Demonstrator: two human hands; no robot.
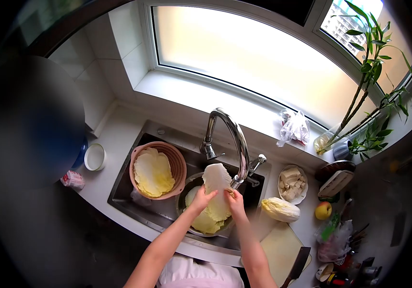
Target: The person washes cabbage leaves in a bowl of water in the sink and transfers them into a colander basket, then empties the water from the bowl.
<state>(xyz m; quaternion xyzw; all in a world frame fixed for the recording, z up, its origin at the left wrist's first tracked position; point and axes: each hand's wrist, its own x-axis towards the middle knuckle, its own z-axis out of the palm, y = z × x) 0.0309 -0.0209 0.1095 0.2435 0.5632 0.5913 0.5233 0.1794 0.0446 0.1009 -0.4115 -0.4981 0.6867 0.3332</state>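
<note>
Both hands hold one cabbage leaf (217, 178) over a metal bowl (181, 204) in the sink. My left hand (201, 198) grips the leaf's left edge, and my right hand (235, 199) pinches its right edge beside the faucet spout (237, 181). More pale yellow-green leaves (206, 223) lie in the bowl below. To the left, a pink colander (179, 165) holds several cabbage leaves (153, 173).
Right of the sink are a cabbage head (280, 210), a plate of white chunks (292, 184), an apple (323, 210), and a cleaver (298, 264) on a cutting board (278, 249). A white bowl (95, 157) stands left. Plants (367, 72) rise by the window.
</note>
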